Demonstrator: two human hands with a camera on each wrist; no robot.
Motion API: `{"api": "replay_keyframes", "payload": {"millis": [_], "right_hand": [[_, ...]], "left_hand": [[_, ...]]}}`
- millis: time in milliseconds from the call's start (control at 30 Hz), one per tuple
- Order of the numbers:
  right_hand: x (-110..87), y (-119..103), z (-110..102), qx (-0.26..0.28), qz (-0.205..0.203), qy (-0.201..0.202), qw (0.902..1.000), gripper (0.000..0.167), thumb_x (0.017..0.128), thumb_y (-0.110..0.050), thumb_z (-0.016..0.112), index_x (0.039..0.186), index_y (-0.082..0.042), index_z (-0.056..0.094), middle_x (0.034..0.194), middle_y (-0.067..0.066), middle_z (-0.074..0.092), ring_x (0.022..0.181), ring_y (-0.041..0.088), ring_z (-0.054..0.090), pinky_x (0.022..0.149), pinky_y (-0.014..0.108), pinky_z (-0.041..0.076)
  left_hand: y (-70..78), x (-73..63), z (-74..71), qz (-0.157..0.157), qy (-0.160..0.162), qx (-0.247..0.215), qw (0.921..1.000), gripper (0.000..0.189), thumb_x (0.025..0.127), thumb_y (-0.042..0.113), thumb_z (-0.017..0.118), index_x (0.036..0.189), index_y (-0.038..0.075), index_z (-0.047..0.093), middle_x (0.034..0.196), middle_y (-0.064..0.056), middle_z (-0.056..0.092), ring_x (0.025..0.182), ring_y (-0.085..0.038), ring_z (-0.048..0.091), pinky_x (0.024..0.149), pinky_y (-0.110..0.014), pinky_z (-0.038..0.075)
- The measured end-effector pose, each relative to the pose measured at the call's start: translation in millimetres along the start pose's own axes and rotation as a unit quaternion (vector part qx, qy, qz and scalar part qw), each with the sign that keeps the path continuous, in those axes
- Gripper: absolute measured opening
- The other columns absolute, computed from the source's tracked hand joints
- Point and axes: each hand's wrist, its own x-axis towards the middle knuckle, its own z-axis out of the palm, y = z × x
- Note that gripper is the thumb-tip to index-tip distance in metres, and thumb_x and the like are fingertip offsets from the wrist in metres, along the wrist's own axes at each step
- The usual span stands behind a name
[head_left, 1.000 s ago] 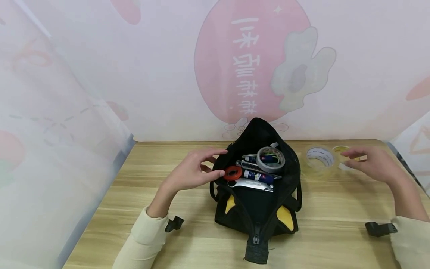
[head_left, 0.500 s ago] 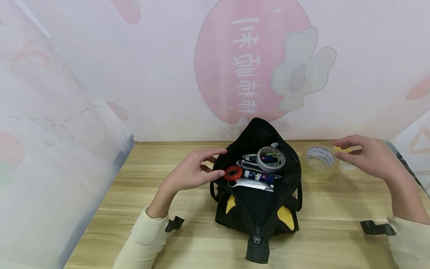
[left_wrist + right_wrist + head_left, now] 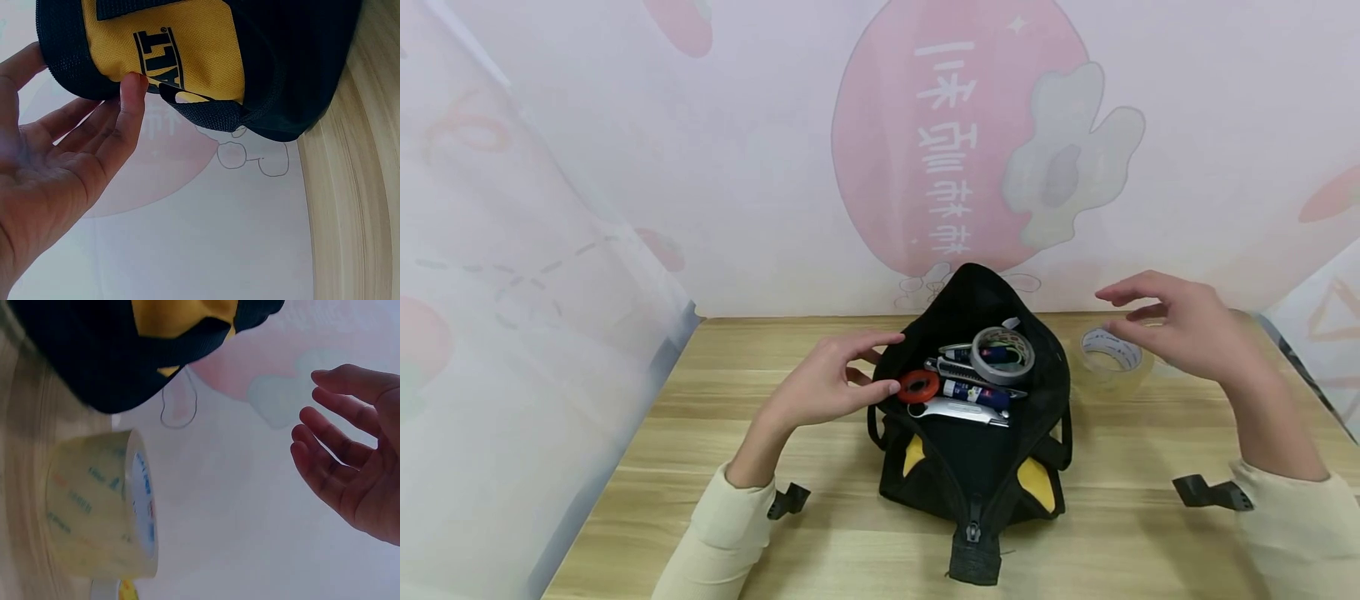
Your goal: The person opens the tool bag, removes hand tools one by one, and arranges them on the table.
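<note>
A black and yellow tool bag (image 3: 973, 467) stands unzipped on the table. My left hand (image 3: 827, 379) holds its left rim, thumb and fingers on the edge; in the left wrist view a fingertip (image 3: 133, 84) touches the yellow side panel. Inside lie a grey tape roll (image 3: 1002, 379), a red round item (image 3: 919, 387), a blue glue stick (image 3: 976, 394), a utility knife (image 3: 962, 369) and a silver tool (image 3: 958, 410). My right hand (image 3: 1187, 325), fingers loosely bent and holding nothing, hovers over a wide clear tape roll (image 3: 94, 506) right of the bag.
A smaller roll with a yellow core (image 3: 128, 589) stands beside the clear tape, mostly hidden behind my right hand in the head view. A printed backdrop (image 3: 760, 183) rises at the table's back edge. The bag's zipper end (image 3: 973, 554) points toward me.
My right hand has moved left, from beside the yellow-core roll to over the clear tape roll. My left hand has stayed at the bag's rim.
</note>
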Motion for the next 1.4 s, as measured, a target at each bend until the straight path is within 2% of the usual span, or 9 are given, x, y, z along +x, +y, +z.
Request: {"api": "replay_keyframes", "payload": {"millis": [100,133,267,567,667,833,933,1167,1400], "right_hand": [[5.3,-10,5,0.004,-0.044,0.012,0.9990,0.033,0.093,-0.003,0.081,0.125,-0.011,0.077,0.120,-0.004,0.072,0.103,-0.020,0.058,0.087,-0.001,0.050],[7.0,-13,6,0.005,-0.054,0.012,0.9984,0.034,0.093,-0.002,0.081,0.125,-0.011,0.077,0.120,0.001,0.073,0.104,-0.020,0.057,0.087,-0.001,0.050],[13.3,-24,11,0.011,-0.089,0.007,0.9959,0.037,0.092,-0.001,0.082,0.127,-0.011,0.076,0.123,0.002,0.073,0.109,-0.019,0.056,0.089,0.001,0.051],[27.1,-52,24,0.044,-0.133,-0.013,0.9900,0.038,0.090,0.001,0.083,0.125,-0.012,0.076,0.122,0.001,0.073,0.110,-0.013,0.060,0.091,0.007,0.056],[30.6,-60,29,0.043,-0.130,-0.024,0.9903,0.036,0.092,-0.003,0.083,0.126,-0.013,0.076,0.122,0.002,0.073,0.109,-0.005,0.063,0.091,0.011,0.058],[36.8,-71,38,0.038,-0.125,-0.051,0.9901,0.035,0.094,-0.007,0.082,0.128,-0.012,0.076,0.124,0.008,0.072,0.105,0.021,0.074,0.093,0.039,0.066],[41.6,-76,44,0.039,-0.127,-0.076,0.9882,0.035,0.094,-0.007,0.081,0.129,-0.010,0.074,0.127,0.010,0.071,0.105,0.029,0.076,0.094,0.050,0.066],[57.1,-75,64,0.028,-0.112,-0.140,0.9834,0.042,0.096,-0.009,0.078,0.137,-0.009,0.069,0.140,0.012,0.067,0.126,0.035,0.066,0.102,0.056,0.062],[67.3,-72,83,0.013,-0.094,-0.203,0.9746,0.049,0.099,-0.013,0.074,0.146,-0.004,0.063,0.143,0.019,0.064,0.130,0.039,0.064,0.105,0.055,0.060]], "left_hand": [[0.4,0.0,0.1,0.000,0.001,0.001,1.0000,0.060,0.097,0.021,0.080,0.152,0.011,0.061,0.152,-0.009,0.065,0.115,-0.025,0.075,0.085,-0.028,0.067],[0.6,0.0,0.1,0.000,0.001,0.001,1.0000,0.060,0.097,0.021,0.080,0.152,0.011,0.061,0.151,-0.009,0.065,0.115,-0.025,0.075,0.085,-0.028,0.067],[1.3,0.1,0.5,0.001,0.003,0.003,1.0000,0.060,0.097,0.022,0.080,0.152,0.011,0.061,0.151,-0.009,0.065,0.115,-0.025,0.075,0.085,-0.028,0.067],[1.8,1.0,0.5,-0.001,0.002,0.010,1.0000,0.060,0.097,0.022,0.080,0.153,0.011,0.060,0.152,-0.009,0.064,0.116,-0.026,0.075,0.087,-0.033,0.068],[2.1,1.5,1.2,-0.001,0.002,0.009,1.0000,0.060,0.097,0.022,0.080,0.153,0.011,0.060,0.153,-0.009,0.064,0.116,-0.026,0.075,0.087,-0.036,0.068],[2.9,2.6,1.9,-0.001,0.002,0.010,0.9999,0.060,0.097,0.022,0.080,0.153,0.011,0.060,0.153,-0.009,0.064,0.116,-0.026,0.075,0.087,-0.034,0.068],[3.4,3.7,2.0,-0.001,0.002,0.008,1.0000,0.060,0.097,0.022,0.080,0.153,0.011,0.060,0.152,-0.009,0.064,0.116,-0.026,0.075,0.086,-0.031,0.067],[2.8,5.6,3.7,-0.001,0.001,0.002,1.0000,0.060,0.097,0.021,0.080,0.152,0.010,0.061,0.152,-0.009,0.065,0.115,-0.025,0.075,0.086,-0.028,0.067],[2.2,6.4,4.9,-0.002,0.000,-0.002,1.0000,0.059,0.097,0.022,0.080,0.152,0.011,0.061,0.151,-0.009,0.065,0.115,-0.024,0.075,0.086,-0.031,0.067]]}}
